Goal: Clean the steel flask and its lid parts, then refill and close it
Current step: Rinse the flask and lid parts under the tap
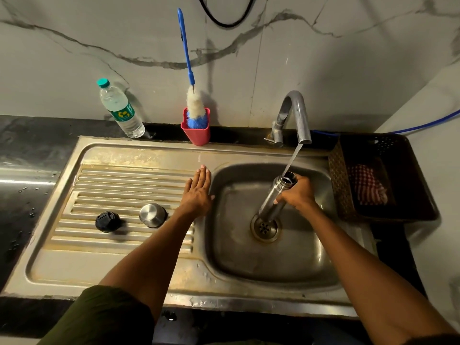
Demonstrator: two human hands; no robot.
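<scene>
Hiding flask [275, 197] middle, right hand [298, 192] grip.

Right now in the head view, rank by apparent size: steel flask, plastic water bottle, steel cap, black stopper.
1. Plastic water bottle
2. Steel flask, close behind and partly covered by the right hand
3. Steel cap and black stopper: alike, not ranked.

Steel sink unit [139, 270]: black stopper [108, 221] and steel cap [152, 215] on left drainboard; red holder [196, 131] on far rim; left hand [198, 192] flat beside basin.
</scene>
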